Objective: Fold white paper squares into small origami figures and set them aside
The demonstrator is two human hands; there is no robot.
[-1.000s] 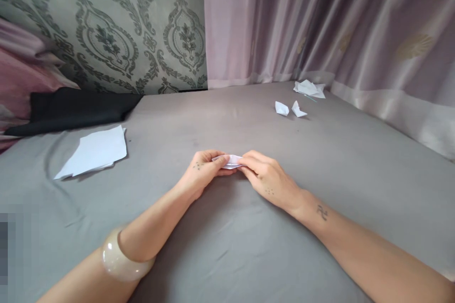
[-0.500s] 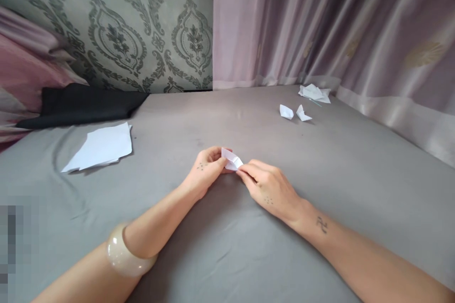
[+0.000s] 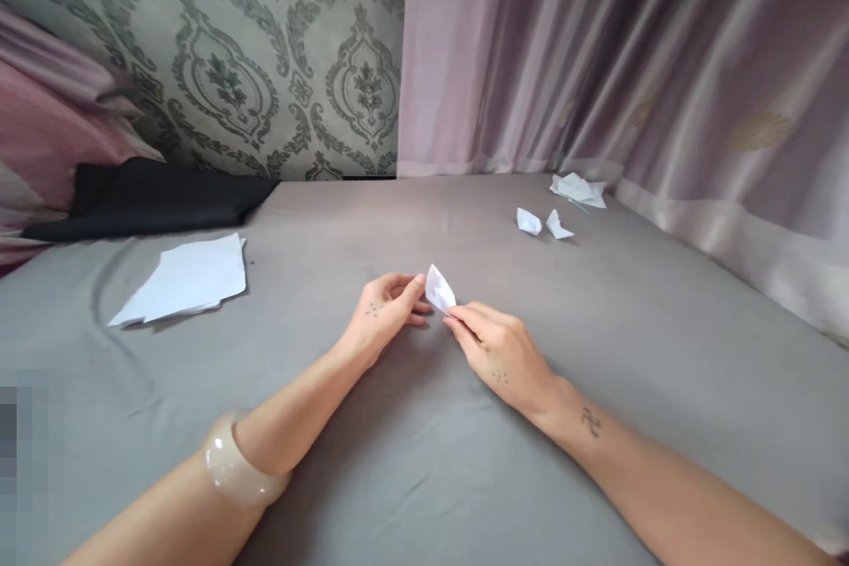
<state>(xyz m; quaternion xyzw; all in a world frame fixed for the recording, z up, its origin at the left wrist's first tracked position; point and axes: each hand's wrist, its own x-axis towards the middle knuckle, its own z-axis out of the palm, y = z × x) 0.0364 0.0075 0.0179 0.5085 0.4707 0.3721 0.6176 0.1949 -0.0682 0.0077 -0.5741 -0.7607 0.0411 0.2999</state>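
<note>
A small folded white paper piece (image 3: 439,289) stands tilted upward between my two hands on the grey sheet (image 3: 424,424). My right hand (image 3: 499,351) pinches its lower right corner with thumb and fingertips. My left hand (image 3: 386,312) rests on the sheet just left of it, fingers curled, one fingertip touching the paper's left edge. A pale bangle (image 3: 235,465) sits on my left forearm.
A loose stack of white paper sheets (image 3: 186,279) lies at the left. Two small folded paper shapes (image 3: 542,222) and a heap of paper scraps (image 3: 577,188) lie far right near the pink curtain (image 3: 597,53). A black cloth (image 3: 152,197) lies at the back left by the patterned wall.
The paper piece lay flat between both hands' fingertips; now it is tipped up on end, held by my right hand, and my left fingers have loosened from it.
</note>
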